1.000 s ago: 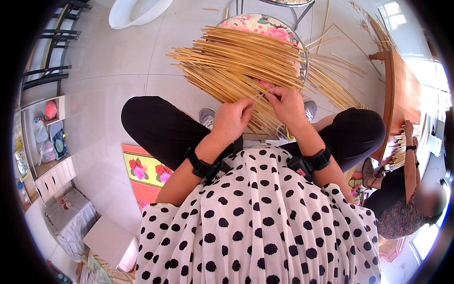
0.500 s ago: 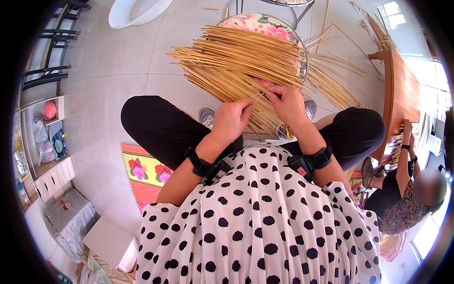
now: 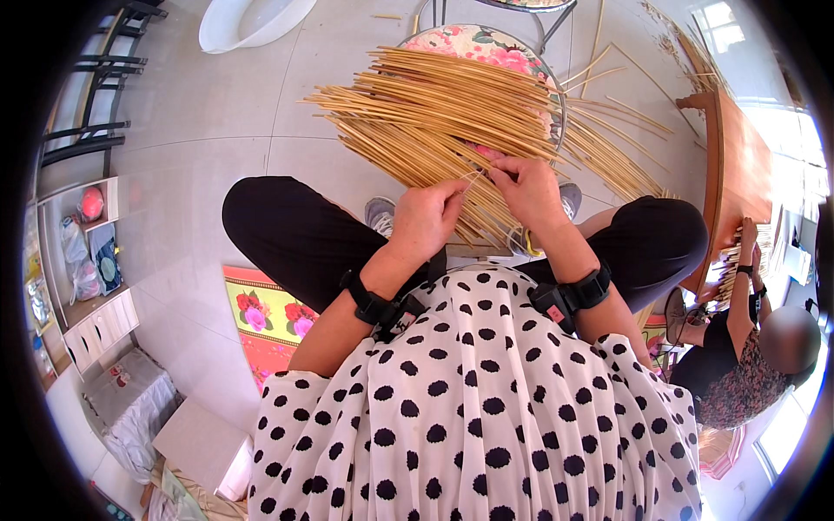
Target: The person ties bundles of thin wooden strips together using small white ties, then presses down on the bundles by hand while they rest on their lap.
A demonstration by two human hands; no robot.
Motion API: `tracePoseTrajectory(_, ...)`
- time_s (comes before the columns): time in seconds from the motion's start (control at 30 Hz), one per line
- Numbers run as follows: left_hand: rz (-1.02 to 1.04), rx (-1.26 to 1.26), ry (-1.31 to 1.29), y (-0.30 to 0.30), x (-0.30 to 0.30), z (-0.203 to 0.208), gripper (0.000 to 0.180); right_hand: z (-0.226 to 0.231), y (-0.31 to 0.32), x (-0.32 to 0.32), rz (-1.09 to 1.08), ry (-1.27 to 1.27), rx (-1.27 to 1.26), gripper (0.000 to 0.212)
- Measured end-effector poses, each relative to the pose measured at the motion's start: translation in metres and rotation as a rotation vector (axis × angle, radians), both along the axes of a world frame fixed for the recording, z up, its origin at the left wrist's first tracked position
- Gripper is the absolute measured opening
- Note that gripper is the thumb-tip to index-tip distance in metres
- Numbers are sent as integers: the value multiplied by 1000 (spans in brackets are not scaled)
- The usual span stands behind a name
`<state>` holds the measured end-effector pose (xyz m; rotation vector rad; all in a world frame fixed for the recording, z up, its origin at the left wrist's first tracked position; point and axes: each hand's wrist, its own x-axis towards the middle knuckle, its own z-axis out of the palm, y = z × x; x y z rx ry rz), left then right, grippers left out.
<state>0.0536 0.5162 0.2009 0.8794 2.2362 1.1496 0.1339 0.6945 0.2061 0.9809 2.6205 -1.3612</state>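
Left hand (image 3: 424,215): is pinching one end of a thin strand (image 3: 474,176) between thumb and forefinger, the other fingers curling in with barely any gap.
Right hand (image 3: 528,193): is closing thumb and forefinger on the strand just beside the left hand's fingertips, the palm facing down.
Strand: is running short and pale between the two pinches, above the lower sticks; its full course is hiding behind the fingers.
Sticks (image 3: 452,95): are lying in a thick, straw-coloured pile in front of the hands, the upper layer spreading sideways, the lower one slanting toward the lap.
Stool (image 3: 460,39): is carrying the pile on its round floral top, the stick ends jutting past its left rim.
Loose sticks (image 3: 608,152): are fanning out to the right of the stool.
Wrists: are wearing black bands (image 3: 369,304).
Co-worker (image 3: 730,386): is sitting at the far right, reaching both arms toward more sticks near a brown cabinet (image 3: 738,165).
Floor: is holding a white basin (image 3: 261,24) at top left and a flowered mat (image 3: 261,321) by the left knee.
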Motion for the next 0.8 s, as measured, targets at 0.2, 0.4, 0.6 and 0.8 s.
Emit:
tracePoseTrajectory(0.2,12,6,11,1,2,-2,20,-1,1,1,20,3,2,22)
tracePoseTrajectory(0.4,6,4,-5,0,1,0,20,1,1,-1,18,-24,-3,22)
tracePoseTrajectory(0.6,9,15,-17,1,0,0,20,2,2,-1,19,-41,-5,22)
tracePoseTrajectory(0.8,7,27,-16,0,0,-1,21,0,1,0,0,5,-11,20)
